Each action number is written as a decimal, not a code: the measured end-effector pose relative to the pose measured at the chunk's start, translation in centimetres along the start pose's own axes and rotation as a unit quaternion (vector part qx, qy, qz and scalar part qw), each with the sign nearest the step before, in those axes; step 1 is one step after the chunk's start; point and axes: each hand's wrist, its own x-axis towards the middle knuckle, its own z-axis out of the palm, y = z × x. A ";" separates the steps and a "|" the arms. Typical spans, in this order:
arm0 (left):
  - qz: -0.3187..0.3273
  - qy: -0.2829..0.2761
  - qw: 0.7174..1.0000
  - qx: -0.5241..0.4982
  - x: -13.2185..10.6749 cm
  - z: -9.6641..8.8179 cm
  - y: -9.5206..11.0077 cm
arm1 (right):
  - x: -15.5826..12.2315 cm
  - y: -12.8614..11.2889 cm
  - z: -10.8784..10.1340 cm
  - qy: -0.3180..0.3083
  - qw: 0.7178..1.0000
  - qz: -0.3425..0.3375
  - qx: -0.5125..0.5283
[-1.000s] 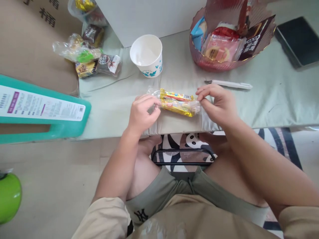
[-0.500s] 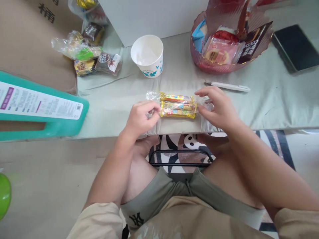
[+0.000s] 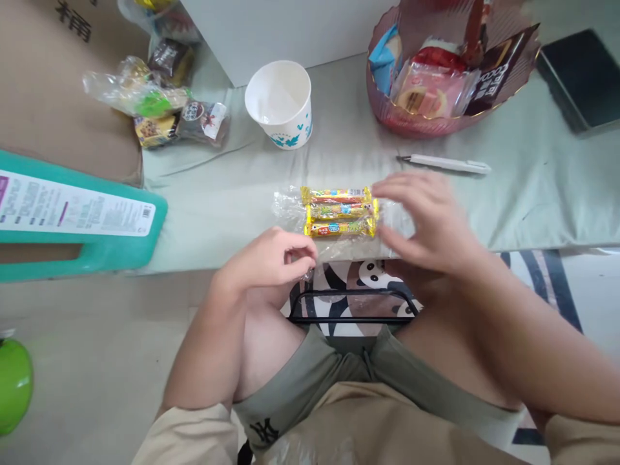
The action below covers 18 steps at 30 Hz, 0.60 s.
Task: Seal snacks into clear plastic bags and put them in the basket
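Note:
Three yellow-wrapped snack sticks (image 3: 340,212) lie side by side near the table's front edge, on a sheet of clear plastic film (image 3: 287,205). My left hand (image 3: 278,258) is in front of their left end, thumb and forefinger pinched on the near edge of the film, which hangs over the table edge. At the sticks' right ends hovers my right hand (image 3: 426,216), a little blurred, its thumb and fingers spread with nothing visible between them. Beyond it rests a white pen-like cutter (image 3: 445,164) with a dark tip.
A white paper cup (image 3: 279,106) stands behind the sticks. To its right is a pink bowl (image 3: 411,126) of packaged snacks, beside a black flat device (image 3: 584,77). Bagged snacks (image 3: 203,121), a cardboard box (image 3: 62,97) and a teal plastic handle (image 3: 121,252) occupy the left.
My left hand has come down toward the table edge, drawing the film nearer to me. My right hand has opened wider beside the sticks. The sticks are spread slightly apart.

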 end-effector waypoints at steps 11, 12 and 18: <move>0.018 0.371 0.920 0.126 4.8 0.4 -0.9 | 0.5 -3.6 -0.8 -0.134 0.986 0.000 -0.104; 0.024 0.382 0.918 0.102 5.5 0.3 -1.5 | 0.4 -3.9 -1.1 -0.161 0.982 0.000 -0.098; -0.038 0.412 0.909 -0.045 7.2 -0.5 -5.7 | -0.7 -4.8 -0.8 -0.342 0.938 0.021 -0.053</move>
